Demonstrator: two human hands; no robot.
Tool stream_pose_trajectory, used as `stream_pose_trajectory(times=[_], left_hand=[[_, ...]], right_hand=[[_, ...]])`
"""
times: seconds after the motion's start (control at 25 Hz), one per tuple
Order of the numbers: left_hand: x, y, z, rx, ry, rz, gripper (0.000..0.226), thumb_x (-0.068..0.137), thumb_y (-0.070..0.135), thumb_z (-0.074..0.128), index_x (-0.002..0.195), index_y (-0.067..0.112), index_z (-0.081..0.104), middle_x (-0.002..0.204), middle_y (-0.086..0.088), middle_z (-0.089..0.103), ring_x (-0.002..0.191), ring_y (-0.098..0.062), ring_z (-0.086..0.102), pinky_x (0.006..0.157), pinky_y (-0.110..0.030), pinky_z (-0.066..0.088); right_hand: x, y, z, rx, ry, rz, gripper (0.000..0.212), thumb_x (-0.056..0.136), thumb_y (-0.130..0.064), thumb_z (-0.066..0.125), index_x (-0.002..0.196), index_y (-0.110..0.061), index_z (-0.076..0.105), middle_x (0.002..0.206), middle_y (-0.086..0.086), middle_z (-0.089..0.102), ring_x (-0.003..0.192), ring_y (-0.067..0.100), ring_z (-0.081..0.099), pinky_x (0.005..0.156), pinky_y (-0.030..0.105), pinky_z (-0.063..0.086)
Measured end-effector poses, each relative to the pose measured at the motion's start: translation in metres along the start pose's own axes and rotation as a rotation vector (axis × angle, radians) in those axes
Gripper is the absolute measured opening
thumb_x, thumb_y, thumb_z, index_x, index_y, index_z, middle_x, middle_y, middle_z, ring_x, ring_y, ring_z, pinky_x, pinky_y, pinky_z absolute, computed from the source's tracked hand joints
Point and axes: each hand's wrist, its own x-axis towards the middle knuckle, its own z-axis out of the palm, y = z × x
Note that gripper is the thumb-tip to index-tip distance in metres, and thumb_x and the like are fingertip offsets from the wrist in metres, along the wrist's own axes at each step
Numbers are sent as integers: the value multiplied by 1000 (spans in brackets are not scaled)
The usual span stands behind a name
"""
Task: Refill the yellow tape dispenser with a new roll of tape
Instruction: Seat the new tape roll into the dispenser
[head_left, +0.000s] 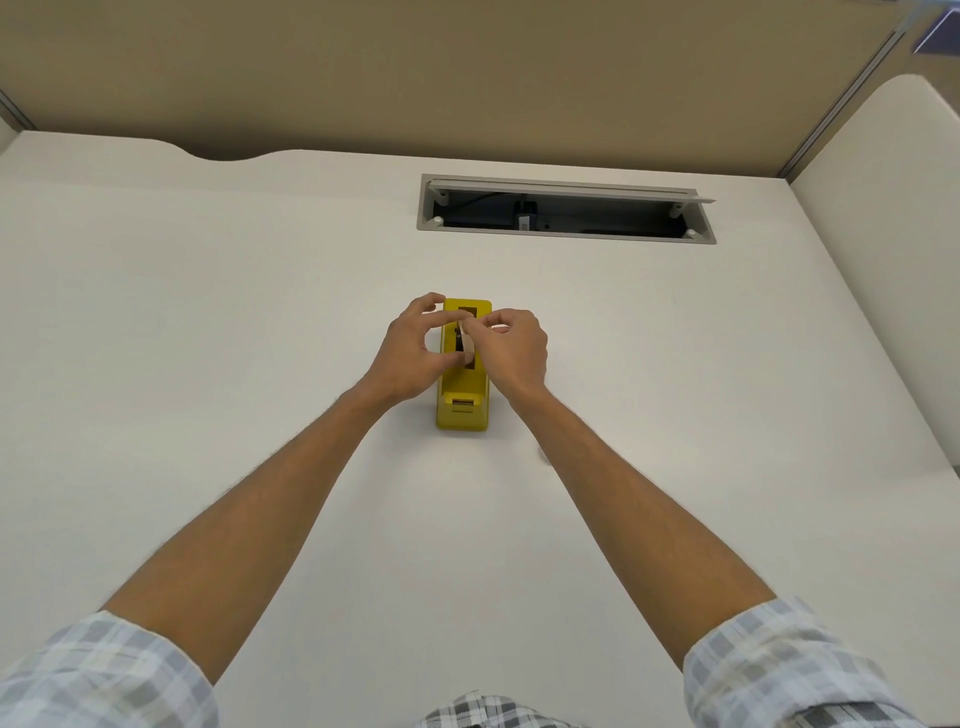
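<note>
Both hands, left hand (410, 349) and right hand (511, 349), pinch the tape roll (466, 340) in the yellow dispenser (463, 395), which lies lengthwise away from the person on a white desk (260, 312) before a tan partition (467, 67).

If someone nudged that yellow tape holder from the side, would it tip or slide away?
Probably neither, easily. The yellow tape dispenser sits low and long on a flat base on the desk, so tipping looks unlikely. Such holders are often weighted, though I cannot confirm that here. Both hands, left hand and right hand, steady it too.
</note>
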Motion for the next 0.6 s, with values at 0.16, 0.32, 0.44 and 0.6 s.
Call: stream_pose_trajectory(times=[0.16, 0.32, 0.44, 0.6], left_hand=[[-2, 0, 0, 4, 12, -4, 54, 78, 30, 79, 129, 29, 61, 148, 0, 40, 135, -21, 38, 98, -30, 38], [0, -2, -4, 118, -31, 21, 52, 82, 41, 73, 132, 33, 57, 150, 3, 36, 138, -19, 33, 104, -37, 36], [2, -4, -6, 188, -56, 54, 53, 84, 46, 69, 133, 34, 56, 151, 6, 34, 138, -16, 32, 106, -40, 34], [1, -6, -6, 229, -62, 73, 53, 85, 49, 66, 134, 34, 55, 150, 7, 34, 135, -14, 36, 101, -39, 38]], right_hand=[[0, 1, 0, -8, -12, 6, 13, 76, -37, 70, 70, -26, 67, 85, -10, 68, 86, 12, 66, 71, 31, 54], [-1, 3, -2, 59, -33, 32, 9, 76, -32, 72, 74, -22, 72, 84, -6, 71, 87, 12, 66, 72, 30, 53], [-1, 4, -2, 120, -41, 71, 9, 77, -27, 72, 78, -18, 74, 73, -8, 69, 73, 4, 63, 64, 23, 45], [-2, 6, 0, 182, -42, 118, 7, 77, -24, 72, 74, -18, 74, 59, -16, 64, 58, -7, 59, 60, 20, 41]])
